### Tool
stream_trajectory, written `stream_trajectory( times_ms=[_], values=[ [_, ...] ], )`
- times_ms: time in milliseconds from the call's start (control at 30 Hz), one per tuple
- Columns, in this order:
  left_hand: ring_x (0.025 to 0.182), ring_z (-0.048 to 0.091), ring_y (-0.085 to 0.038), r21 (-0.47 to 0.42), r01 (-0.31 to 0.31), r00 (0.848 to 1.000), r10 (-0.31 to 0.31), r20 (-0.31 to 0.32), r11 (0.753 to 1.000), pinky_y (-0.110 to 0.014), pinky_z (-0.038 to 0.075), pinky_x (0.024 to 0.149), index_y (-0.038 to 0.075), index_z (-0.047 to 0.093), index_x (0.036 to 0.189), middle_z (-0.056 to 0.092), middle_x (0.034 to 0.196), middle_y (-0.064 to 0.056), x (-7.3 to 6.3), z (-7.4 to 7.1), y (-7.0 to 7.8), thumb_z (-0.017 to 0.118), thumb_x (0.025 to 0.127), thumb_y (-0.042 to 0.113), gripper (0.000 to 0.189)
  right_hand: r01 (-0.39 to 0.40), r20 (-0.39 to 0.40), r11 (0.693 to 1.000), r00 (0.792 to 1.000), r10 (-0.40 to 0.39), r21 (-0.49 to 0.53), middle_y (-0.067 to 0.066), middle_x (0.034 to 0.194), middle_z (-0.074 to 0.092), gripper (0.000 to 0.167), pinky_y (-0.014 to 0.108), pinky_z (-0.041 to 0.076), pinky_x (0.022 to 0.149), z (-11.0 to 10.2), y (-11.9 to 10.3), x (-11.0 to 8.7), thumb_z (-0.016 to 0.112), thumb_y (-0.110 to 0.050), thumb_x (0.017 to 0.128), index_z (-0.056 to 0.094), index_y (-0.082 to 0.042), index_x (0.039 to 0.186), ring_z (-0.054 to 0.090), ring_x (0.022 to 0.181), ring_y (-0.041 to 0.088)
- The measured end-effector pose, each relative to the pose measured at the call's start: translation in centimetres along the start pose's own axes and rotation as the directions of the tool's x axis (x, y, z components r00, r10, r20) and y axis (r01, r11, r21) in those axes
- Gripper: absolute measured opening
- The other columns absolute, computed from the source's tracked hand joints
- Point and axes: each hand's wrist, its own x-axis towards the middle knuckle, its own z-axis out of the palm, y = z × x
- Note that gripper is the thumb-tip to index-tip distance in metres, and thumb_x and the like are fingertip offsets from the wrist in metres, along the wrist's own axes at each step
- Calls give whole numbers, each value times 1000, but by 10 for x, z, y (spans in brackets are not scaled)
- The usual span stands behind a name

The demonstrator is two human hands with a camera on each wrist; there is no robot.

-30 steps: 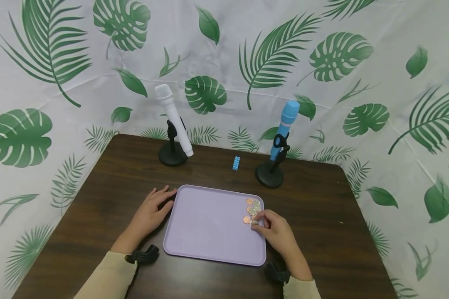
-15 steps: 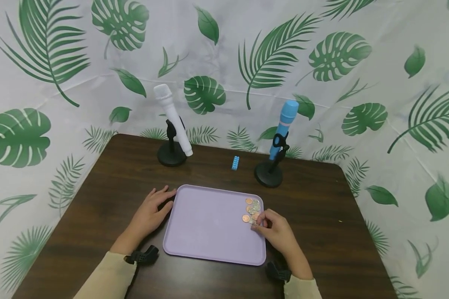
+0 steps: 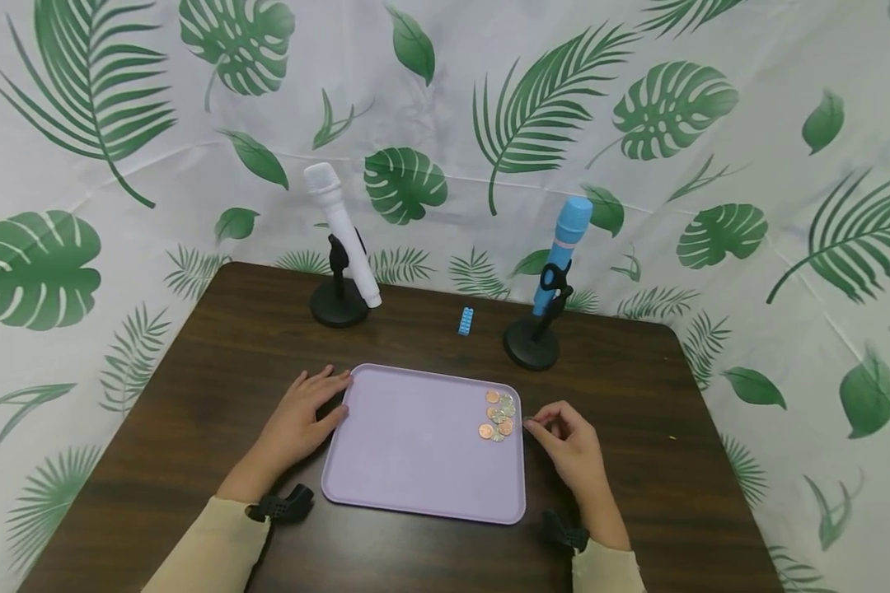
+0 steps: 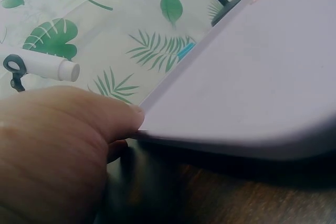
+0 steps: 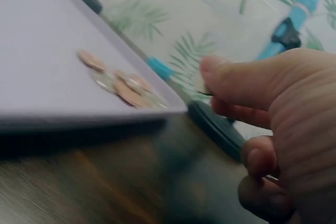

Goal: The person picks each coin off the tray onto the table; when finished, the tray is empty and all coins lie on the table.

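A lilac tray (image 3: pixel 423 449) lies on the dark wooden table. Several copper and silver coins (image 3: pixel 498 416) are gathered at its upper right, some overlapping. Just outside the tray's right rim, my right hand (image 3: pixel 573 445) pinches a coin (image 5: pixel 200 84) between thumb and forefinger; its other fingers are curled. At the tray's left side is my left hand (image 3: pixel 297 424), fingers extended, with the forefinger tip at the upper left corner and the thumb tip (image 4: pixel 134 116) on the rim.
Behind the tray, a white microphone (image 3: pixel 347 239) leans in a black stand at left, and a blue microphone (image 3: pixel 566 239) stands in another at right. A small blue studded block (image 3: pixel 466 321) lies between them. Leaf-patterned cloth (image 3: pixel 430 107) hangs behind the table (image 3: pixel 638 461).
My right hand has come off the coin group and moved right, past the tray's rim, pinching a coin. The left hand stays in place.
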Motion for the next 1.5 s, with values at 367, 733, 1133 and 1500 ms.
stream_trajectory(
  times_ms=[367,733,1133,1500],
  values=[
    [165,36,-38,25,-7,1000,8,-2,1000,-68,14,137,15,54,162,52,169,-7,1,2,-1,70,106,25,59,21,-218,1000,976,-20,0,15,88,64,11,22,39,57,-17,15,7,77,4,97,73,1,108,47,67,13],
    [168,29,-36,74,5,1000,-7,27,997,-67,9,138,18,44,168,41,175,-4,2,-3,0,64,109,27,63,-77,-238,995,969,61,-60,4,93,76,12,17,46,62,-14,22,16,79,-23,102,81,-12,107,58,74,9],
    [166,34,-36,14,39,999,-39,-4,999,-67,10,137,19,51,165,47,172,-6,7,4,3,68,107,27,61,-45,-176,998,984,36,-50,6,96,81,6,19,50,58,-16,29,19,86,-18,96,85,-16,102,61,69,9],
    [165,35,-38,28,14,1000,-14,-15,1000,-70,12,136,18,50,165,49,170,-6,3,4,3,68,107,25,62,-5,-175,988,984,-22,-156,2,100,80,8,15,47,67,-13,29,23,88,-21,94,84,-16,99,61,78,6]
  ],
)
